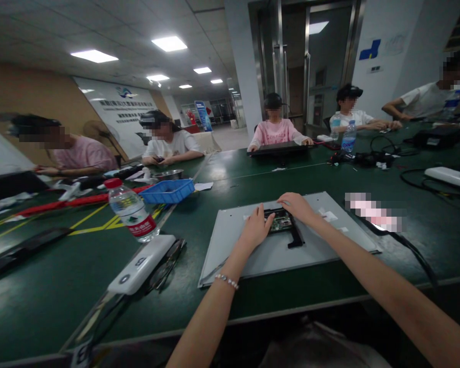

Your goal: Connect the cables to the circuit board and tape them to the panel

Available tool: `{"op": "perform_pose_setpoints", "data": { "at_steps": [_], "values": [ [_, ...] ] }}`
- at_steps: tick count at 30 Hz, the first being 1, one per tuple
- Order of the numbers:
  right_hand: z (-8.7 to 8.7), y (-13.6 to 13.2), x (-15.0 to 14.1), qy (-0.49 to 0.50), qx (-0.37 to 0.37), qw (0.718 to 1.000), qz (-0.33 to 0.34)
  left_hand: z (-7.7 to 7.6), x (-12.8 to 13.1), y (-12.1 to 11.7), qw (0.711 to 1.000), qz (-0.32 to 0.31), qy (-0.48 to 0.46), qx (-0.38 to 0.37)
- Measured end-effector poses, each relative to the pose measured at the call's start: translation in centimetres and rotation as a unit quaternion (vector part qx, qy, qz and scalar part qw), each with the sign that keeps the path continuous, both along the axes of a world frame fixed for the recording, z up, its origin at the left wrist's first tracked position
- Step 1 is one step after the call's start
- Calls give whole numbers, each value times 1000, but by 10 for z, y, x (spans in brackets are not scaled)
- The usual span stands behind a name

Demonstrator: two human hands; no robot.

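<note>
A black bracket [296,239] with a green circuit board [282,223] in it lies on a pale grey flat panel [230,240]. My left hand [255,226] is at the bracket's left side, thumb over the board and fingers along the edge, closed on it. At the bracket's top right edge, my right hand [296,205] has bent fingers gripping the rim; its fingertips are partly hidden. White stickers [328,214] show on the panel to the right.
Left of the panel are a white power strip [141,266], glasses [167,266], a water bottle [132,210] and a blue tray [167,191]. A phone-like object [375,214] with a cable lies at right. Several people sit around the green table [184,306], one holding a dark panel [281,149].
</note>
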State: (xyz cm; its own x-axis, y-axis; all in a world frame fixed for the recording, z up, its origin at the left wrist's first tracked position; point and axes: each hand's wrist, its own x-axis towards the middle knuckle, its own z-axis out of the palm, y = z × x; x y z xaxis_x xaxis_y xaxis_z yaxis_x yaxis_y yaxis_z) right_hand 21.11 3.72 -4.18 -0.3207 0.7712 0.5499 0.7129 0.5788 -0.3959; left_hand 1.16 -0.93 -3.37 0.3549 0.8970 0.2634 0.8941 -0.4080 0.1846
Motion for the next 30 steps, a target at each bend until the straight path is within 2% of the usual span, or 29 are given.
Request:
{"op": "perform_pose_setpoints", "data": {
  "at_steps": [11, 21, 30],
  "values": [
    [-9, 6, -2, -88, -71, 994, -9, 2, 1, -1, 1000, 0, -2, -12],
    [-7, 6, -4, -60, -70, 996, -10, 1, 0, 2, 1000, -2, 0, -6],
    [-13, 11, -2, -12, -69, 997, -13, 0, 0, 3, 1000, 2, 1, -2]
  ]
}}
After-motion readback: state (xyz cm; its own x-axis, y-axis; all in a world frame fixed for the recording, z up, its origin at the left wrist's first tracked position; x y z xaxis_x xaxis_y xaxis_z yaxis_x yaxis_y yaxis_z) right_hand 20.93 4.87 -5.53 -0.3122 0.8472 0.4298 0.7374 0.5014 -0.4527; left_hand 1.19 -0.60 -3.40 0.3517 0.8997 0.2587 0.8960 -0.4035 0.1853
